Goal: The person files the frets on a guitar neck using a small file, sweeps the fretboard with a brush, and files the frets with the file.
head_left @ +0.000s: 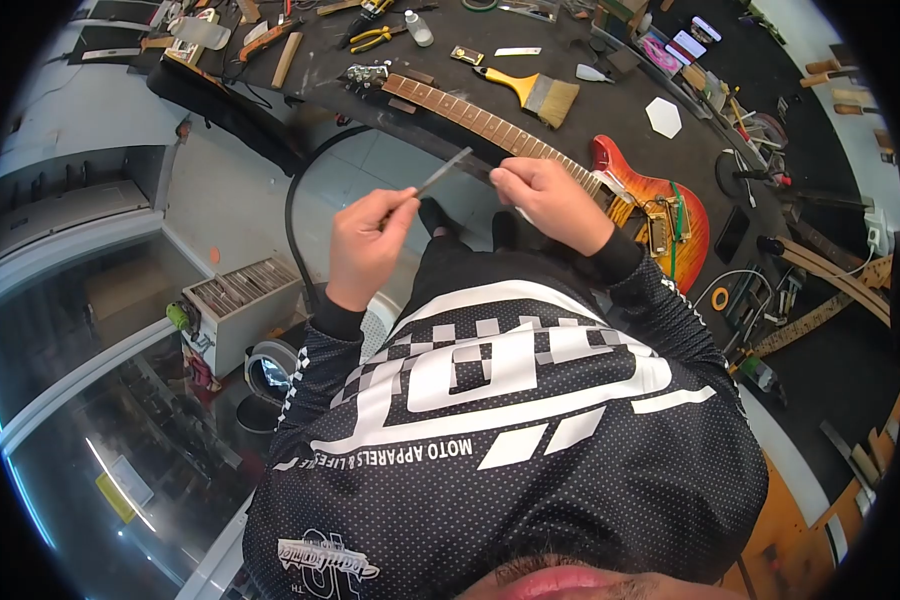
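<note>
My left hand [372, 240] is closed round a thin, flat grey metal strip like a small file [444, 171], which points up and to the right. My right hand [552, 196] is closed in front of the neck of an electric guitar [687, 205]; a narrow dark piece shows by its fingertips, too unclear to name. Whether this hand touches the neck I cannot tell. The guitar has a red-orange sunburst body and a brown fretboard [470, 117], with no strings visible. Green tape lies across its body.
Behind the neck lie a yellow-handled brush [532, 95], yellow pliers [378, 38], a small bottle [418, 28] and a white hexagon [662, 117]. A roll of tape [720, 299] sits right of the guitar. A white box of slotted pieces [240, 300] stands at lower left.
</note>
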Available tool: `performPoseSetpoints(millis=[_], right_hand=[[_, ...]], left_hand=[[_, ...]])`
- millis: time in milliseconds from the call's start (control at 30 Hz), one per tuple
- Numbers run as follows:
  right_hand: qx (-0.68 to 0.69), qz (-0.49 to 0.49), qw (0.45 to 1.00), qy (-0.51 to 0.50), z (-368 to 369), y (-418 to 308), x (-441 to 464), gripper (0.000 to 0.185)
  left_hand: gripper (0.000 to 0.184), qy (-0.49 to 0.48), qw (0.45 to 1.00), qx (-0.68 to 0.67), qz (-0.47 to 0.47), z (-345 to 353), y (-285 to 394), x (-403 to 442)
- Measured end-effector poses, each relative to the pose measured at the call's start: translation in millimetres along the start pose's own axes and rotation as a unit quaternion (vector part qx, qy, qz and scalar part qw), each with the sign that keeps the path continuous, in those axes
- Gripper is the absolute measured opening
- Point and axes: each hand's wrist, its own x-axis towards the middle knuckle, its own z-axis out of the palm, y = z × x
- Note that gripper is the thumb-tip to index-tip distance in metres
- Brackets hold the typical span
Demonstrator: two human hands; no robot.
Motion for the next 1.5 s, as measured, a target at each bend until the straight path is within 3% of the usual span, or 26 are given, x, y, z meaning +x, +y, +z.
performPoseSetpoints(millis=[200, 400, 500, 600, 800, 900, 1000, 1133, 1233, 1333, 1500], right_hand=[[0.015, 0.023, 1.0, 0.012, -11, 7, -6, 0.041], [0.03, -0.033, 0.999, -0.014, 12, -14, 8, 0.038], [-0.021, -0.006, 1.0, -0.006, 1, 4, 5, 0.039], [-0.006, -0.007, 1.0, 0.017, -5, 32, 3, 0.04], [0.048, -0.026, 0.998, -0.018, 11, -3, 8, 0.041], [0.02, -0.025, 0.999, -0.028, 13, -23, 7, 0.04], [-0.03, -0.006, 1.0, 0.001, 6, 7, 3, 0.039], [0.009, 0.008, 1.0, 0.001, 1, 11, -6, 0.04], [0.052, -0.05, 0.997, 0.001, 17, -6, 0, 0.04], [0.035, -0.027, 0.998, -0.034, 21, -33, 3, 0.039], [-0.005, -0.002, 1.0, 0.008, 9, 10, -4, 0.041]], left_hand=[[0.014, 0.016, 1.0, 0.0, 0.002, -7, -6, 4], [0.015, -0.037, 0.992, 0.07, 0.096, 9, -2, 8], [0.014, 0.009, 0.999, 0.026, 0.02, 0, 2, 7], [0.014, 0.025, 0.999, 0.017, 0.022, -8, -2, 10], [0.012, -0.029, 0.991, 0.081, 0.105, 12, 0, 13], [0.012, -0.03, 0.998, 0.046, 0.023, 10, 7, 11], [0.012, 0.023, 1.0, -0.006, -0.02, 0, -1, 10], [0.013, 0.012, 1.0, 0.019, -0.015, -4, 0, 11], [0.013, -0.017, 0.999, 0.04, -0.003, 7, 10, 9], [0.013, -0.027, 0.999, 0.027, 0.011, 17, 8, 7], [0.013, 0.033, 0.998, -0.028, -0.037, -3, 2, 5]])
